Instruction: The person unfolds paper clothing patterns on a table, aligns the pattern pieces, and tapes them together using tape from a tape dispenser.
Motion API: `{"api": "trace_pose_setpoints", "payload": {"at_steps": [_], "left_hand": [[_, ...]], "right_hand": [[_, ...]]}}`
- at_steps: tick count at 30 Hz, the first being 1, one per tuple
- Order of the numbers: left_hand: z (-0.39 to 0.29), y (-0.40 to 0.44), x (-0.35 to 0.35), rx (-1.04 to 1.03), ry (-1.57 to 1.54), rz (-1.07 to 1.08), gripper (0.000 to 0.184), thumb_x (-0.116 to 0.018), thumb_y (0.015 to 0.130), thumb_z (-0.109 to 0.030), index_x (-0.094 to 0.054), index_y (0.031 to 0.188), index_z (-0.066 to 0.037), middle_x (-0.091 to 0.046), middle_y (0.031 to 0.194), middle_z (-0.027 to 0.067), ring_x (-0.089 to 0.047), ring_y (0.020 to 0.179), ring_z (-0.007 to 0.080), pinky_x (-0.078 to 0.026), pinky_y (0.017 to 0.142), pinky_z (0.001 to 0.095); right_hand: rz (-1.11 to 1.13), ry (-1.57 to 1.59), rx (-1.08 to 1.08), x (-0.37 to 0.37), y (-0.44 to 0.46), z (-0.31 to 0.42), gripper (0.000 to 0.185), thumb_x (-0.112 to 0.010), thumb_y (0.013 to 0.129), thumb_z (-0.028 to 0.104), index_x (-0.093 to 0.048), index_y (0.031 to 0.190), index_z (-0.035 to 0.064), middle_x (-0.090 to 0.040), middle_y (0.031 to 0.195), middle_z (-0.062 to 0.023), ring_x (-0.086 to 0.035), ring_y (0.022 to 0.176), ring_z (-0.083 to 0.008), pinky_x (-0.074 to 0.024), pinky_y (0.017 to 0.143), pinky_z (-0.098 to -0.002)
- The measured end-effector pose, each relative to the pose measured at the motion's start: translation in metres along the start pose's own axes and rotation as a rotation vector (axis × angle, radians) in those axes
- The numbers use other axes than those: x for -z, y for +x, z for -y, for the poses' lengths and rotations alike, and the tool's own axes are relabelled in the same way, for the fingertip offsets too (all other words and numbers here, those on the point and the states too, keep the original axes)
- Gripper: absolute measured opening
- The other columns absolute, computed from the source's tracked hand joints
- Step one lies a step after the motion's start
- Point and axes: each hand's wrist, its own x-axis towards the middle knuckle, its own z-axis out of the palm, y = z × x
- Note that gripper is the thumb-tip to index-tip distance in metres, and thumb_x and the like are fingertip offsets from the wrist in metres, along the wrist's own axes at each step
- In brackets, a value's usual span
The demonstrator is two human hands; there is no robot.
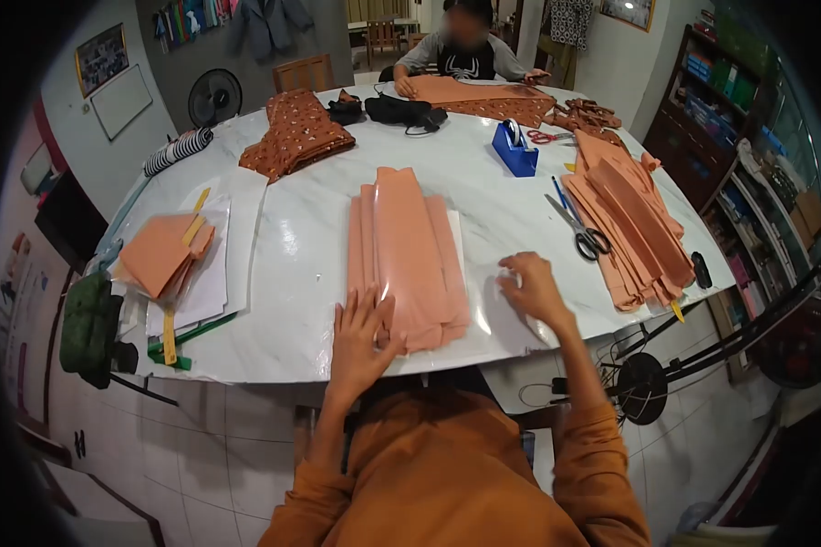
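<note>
A folded peach-orange cloth (410,246), with a clear plastic sleeve over it, lies lengthwise in front of me near the table edge. My left hand (365,337) rests flat on its lower left corner, fingers spread. To the right of the cloth, my right hand (534,290) is over the white tabletop, apart from the cloth. Its fingers are loosely bent and apart, and nothing shows in them. Black-handled scissors (589,241) lie beyond that hand, beside a stack of folded peach-orange cloth (629,228).
A blue tape dispenser (516,155), red-handled scissors (543,137) and patterned brown fabric (299,135) lie farther back. At left are bagged peach cloth (164,251), papers and a green pouch (89,324). Another person (465,55) sits across the table with peach cloth.
</note>
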Motion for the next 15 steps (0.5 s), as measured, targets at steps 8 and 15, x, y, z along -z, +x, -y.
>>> {"api": "trace_pose_setpoints", "payload": {"at_steps": [8, 15], "left_hand": [[0.008, 0.001, -0.003, 0.028, -0.028, -0.090, 0.066, -0.079, 0.076, -0.030, -0.056, 0.134, -0.006, -0.041, 0.146, 0.0291, -0.032, 0.139, 0.0466, -0.028, 0.114, 0.0513], [-0.001, 0.005, 0.006, 0.013, -0.018, -0.047, 0.065, -0.074, 0.080, -0.035, -0.055, 0.132, -0.001, -0.043, 0.140, 0.0311, -0.034, 0.134, 0.0514, -0.029, 0.110, 0.0579]], "right_hand": [[-0.165, 0.216, 0.036, -0.036, -0.030, 0.055, 0.030, -0.068, 0.083, 0.015, -0.061, 0.110, 0.0016, -0.061, 0.103, -0.0142, -0.055, 0.102, -0.0333, -0.0390, 0.091, -0.0431], [-0.173, 0.371, -0.116, -0.033, -0.020, 0.057, 0.043, -0.074, 0.082, 0.013, -0.059, 0.121, 0.0005, -0.065, 0.109, -0.0152, -0.062, 0.101, -0.0291, -0.0472, 0.090, -0.0382]]}}
